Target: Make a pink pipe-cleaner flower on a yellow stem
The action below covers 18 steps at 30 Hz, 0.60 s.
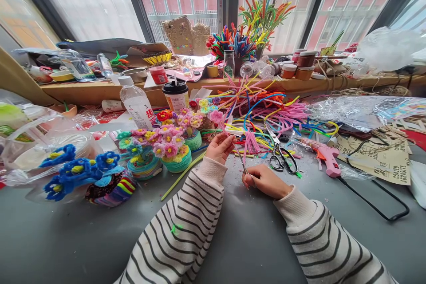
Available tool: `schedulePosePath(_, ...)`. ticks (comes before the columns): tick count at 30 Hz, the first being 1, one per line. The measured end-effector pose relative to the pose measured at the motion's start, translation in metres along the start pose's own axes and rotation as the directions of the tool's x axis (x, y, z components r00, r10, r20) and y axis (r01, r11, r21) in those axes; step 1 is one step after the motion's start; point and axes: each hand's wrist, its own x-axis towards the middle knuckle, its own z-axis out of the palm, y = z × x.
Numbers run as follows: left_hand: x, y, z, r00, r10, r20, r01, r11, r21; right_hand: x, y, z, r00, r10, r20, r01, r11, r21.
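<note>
Bottle (136, 104) label has red characters I can't read. Left hand (218, 148) pinches what looks like a pink pipe cleaner (227, 132); I'd keep that steady. Right hand (268, 180) grips small scissors (244, 167), blades pointing forward; I'd snip tips-first. Rightmost, paper (388, 162) says COATED ABRASIVE.

Clock directions from the view's centre: at 7 and 4 o'clock, cream knitted sweater sleeves (186, 222) bear dark wavy stripes, the left one flecked bright green, against a plain grey tabletop (246, 253) at 6. Between 8 and 9, blue fuzzy chenille flowers (76, 167) have yellow centres, and a rounded coiled pot (113, 193) at 8 is striped multicolour. Just past 3, a pink plastic glue gun (328, 159) carries orange parts, and tan paper abrasive sheets (382, 159) show black lettering.
</note>
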Motion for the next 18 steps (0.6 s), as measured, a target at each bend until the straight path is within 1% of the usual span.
schedulePosePath(3, -0.0006, 0.0006, 0.0006, 1.0, -0.001, -0.008, 0.001, 1.0, -0.004, 0.0014, 0.0008, 0.0014, 1.0, 0.014, -0.024, -0.013, 1.0, 0.026)
schedulePosePath(6, 0.0001, 0.0014, 0.0009, 1.0, 0.018, -0.021, -0.018, 1.0, 0.002, 0.0024, 0.0015, 0.0011, 0.994, 0.058, -0.092, -0.052, 0.997, 0.063)
schedulePosePath(8, 0.0008, 0.002, 0.0009, 0.999, 0.034, -0.029, -0.033, 0.999, 0.012, 0.0023, 0.0016, -0.0004, 0.986, 0.077, -0.149, -0.071, 0.996, 0.048)
schedulePosePath(10, 0.0012, 0.0024, 0.0008, 0.999, 0.04, -0.031, -0.04, 0.999, 0.016, 0.0016, 0.0015, -0.0019, 0.981, 0.076, -0.18, -0.076, 0.997, 0.004)
schedulePosePath(14, 0.0003, 0.0024, 0.0008, 0.999, 0.03, -0.023, -0.03, 1.0, 0.006, 0.0, 0.0012, -0.0017, 0.99, 0.041, -0.133, -0.052, 0.995, -0.083)
schedulePosePath(18, -0.0006, 0.0016, 0.0006, 1.0, 0.026, -0.011, -0.026, 1.0, 0.011, -0.0008, -0.0002, 0.0003, 0.997, -0.03, -0.069, 0.024, 0.996, -0.085)
